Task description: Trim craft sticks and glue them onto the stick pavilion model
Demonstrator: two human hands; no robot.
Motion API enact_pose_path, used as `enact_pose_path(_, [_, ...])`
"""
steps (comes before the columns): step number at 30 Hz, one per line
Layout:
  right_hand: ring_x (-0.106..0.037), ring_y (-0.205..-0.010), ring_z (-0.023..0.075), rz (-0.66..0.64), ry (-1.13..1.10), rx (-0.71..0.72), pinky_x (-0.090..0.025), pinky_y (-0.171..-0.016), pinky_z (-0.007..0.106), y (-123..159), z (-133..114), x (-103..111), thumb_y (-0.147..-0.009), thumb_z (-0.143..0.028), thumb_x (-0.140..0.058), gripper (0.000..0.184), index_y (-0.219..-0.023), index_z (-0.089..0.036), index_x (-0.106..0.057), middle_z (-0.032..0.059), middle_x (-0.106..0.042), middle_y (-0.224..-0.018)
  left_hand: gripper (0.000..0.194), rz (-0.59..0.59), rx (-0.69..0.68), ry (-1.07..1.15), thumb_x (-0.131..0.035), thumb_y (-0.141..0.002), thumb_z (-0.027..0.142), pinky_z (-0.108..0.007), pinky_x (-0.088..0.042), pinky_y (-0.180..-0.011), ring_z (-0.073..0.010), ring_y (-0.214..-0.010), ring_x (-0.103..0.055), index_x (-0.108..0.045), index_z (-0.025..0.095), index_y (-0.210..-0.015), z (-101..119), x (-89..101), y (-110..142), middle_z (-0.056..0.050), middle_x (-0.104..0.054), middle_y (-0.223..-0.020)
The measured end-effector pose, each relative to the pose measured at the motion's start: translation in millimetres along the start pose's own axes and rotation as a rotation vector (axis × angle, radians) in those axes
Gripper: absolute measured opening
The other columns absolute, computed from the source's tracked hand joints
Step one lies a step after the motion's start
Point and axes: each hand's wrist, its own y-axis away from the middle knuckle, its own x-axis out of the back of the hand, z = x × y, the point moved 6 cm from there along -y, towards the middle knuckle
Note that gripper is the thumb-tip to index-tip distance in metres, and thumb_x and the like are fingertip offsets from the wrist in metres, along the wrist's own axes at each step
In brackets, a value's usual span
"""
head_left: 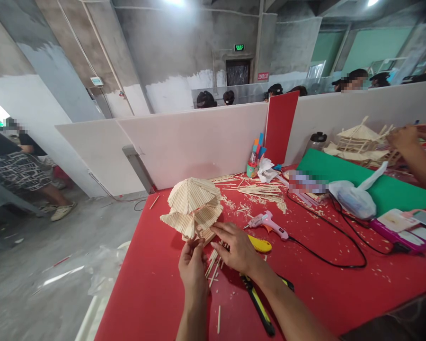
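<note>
Left hand (192, 258) pinched near stick model (191, 199)'s base, grip contents unclear; right hand (237, 248) half-open against it. Uneven pressure could crack glued joints.

The pale wooden-stick model (190, 201) stands upright on the red table (152, 265).
</note>
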Motion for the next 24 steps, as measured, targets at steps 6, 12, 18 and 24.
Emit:
enact_pose_path(6, [-0.06, -0.116, 0.0232, -0.025, 0.001, 0.014, -0.052, -0.099, 0.038, 0.2, -1.8, -3.1, -0.09, -0.025, -0.06, 0.04, -0.13, -0.02, -0.062, 0.0104, -0.064, -0.128, 0.055, 0.0, 0.025, 0.002, -0.082, -0.05, 0.022, -0.017, -0.035, -0.043, -0.0029, -0.048, -0.043, -0.068, 0.014, -0.103, -0.2, -1.2, 2.1, -0.002, -0.067, -0.084])
enact_pose_path(12, [-0.061, -0.114, 0.0235, -0.033, -0.007, 0.029, -0.053, -0.097, 0.039, -0.1, -4.5, -3.4, -0.09, -0.024, -0.061, 0.04, -0.13, -0.021, -0.062, 0.0104, -0.065, -0.127, 0.05, -0.006, 0.006, 0.011, -0.082, -0.052, 0.021, -0.018, -0.036, -0.045, -0.0046, -0.051, -0.047, -0.069, 0.015, -0.1, -0.9, -1.8, 1.6, -0.001, -0.067, -0.085])
enact_pose_path(18, [-0.06, -0.115, 0.0233, -0.054, -0.023, 0.029, -0.052, -0.098, 0.038, 0.7, -3.8, -6.1, -0.089, -0.023, -0.062, 0.041, -0.13, -0.02, -0.062, 0.0103, -0.065, -0.127, 0.047, -0.023, 0.014, 0.018, -0.081, -0.053, 0.019, -0.017, -0.038, -0.046, -0.0053, -0.054, -0.051, -0.069, 0.015, -0.099, 0.2, -3.3, 4.1, -0.002, -0.07, -0.086])
enact_pose_path(24, [-0.059, -0.114, 0.0222, -0.081, -0.077, 0.032, -0.051, -0.1, 0.037, 0.4, -6.0, -7.6, -0.088, -0.022, -0.062, 0.041, -0.13, -0.019, -0.062, 0.0088, -0.065, -0.126, 0.055, -0.062, 0.051, 0.021, -0.079, -0.055, 0.019, -0.017, -0.043, -0.047, -0.0052, -0.052, -0.052, -0.068, 0.015, -0.109, -1.3, -7.9, 8.3, -0.009, -0.074, -0.101])
